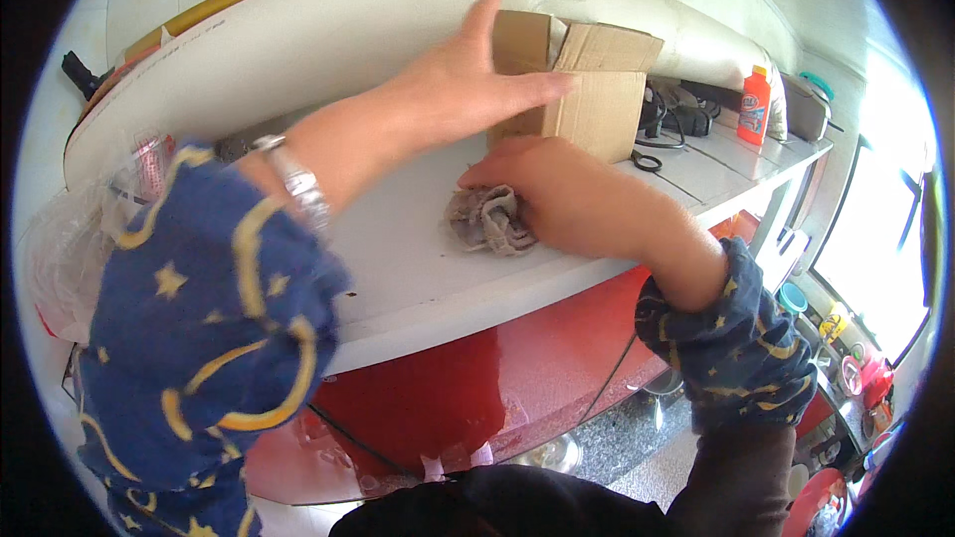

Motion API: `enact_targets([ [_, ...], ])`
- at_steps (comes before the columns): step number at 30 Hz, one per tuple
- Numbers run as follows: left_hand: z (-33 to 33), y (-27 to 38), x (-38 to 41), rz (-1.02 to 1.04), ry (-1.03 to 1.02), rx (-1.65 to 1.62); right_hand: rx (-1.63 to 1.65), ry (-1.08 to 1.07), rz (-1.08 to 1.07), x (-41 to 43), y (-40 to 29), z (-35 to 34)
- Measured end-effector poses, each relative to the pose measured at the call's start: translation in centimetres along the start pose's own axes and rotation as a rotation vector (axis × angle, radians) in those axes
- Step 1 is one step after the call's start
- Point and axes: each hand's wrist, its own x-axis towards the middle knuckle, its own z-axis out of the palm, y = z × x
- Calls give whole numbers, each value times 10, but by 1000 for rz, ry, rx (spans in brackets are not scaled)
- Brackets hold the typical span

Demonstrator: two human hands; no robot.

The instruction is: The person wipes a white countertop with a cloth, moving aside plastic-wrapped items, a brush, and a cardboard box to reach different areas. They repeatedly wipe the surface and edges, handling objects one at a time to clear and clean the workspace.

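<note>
A cardboard box (604, 112) with raised flaps stands on a white shelf (395, 261). My left hand (477, 74), with a silver watch at the wrist, spans the box's near left side, thumb and one finger spread wide against it. The other fingers are hidden. Below it, my right hand (574, 201) grips a crumpled grey cloth (489, 220) pressed to the shelf top in front of the box. Small dark specks lie on the shelf left of the cloth. Both sleeves are dark blue with yellow moons and stars.
A long white roll (313, 30) lies along the back wall. Right of the box are scissors (646, 161), black cables (671, 127) and an orange-red bottle (754, 104). Clear plastic bags (71, 261) lie at the left. Red glossy cabinet doors (418, 388) sit below the shelf's front edge.
</note>
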Motion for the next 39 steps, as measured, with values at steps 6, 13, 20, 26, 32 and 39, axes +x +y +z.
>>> enact_targets([
  [6, 37, -1, 26, -45, -11, -29, 35, 95, -12, -2, 5, 8],
  [13, 40, -10, 27, 7, 33, -85, 61, 105, -16, -6, 12, 9],
  [20, 21, -18, 15, 20, 64, -44, 180, 54, -105, -8, 8, 0],
  [26, -6, -22, -5, 8, 53, -144, 374, -52, -218, -7, 5, -7],
  [32, -59, -22, -40, -102, 25, -69, 369, -100, -197, -10, 3, -17],
  [39, -117, -14, -94, -261, 28, 4, 398, -126, -219, -8, 4, -16],
])
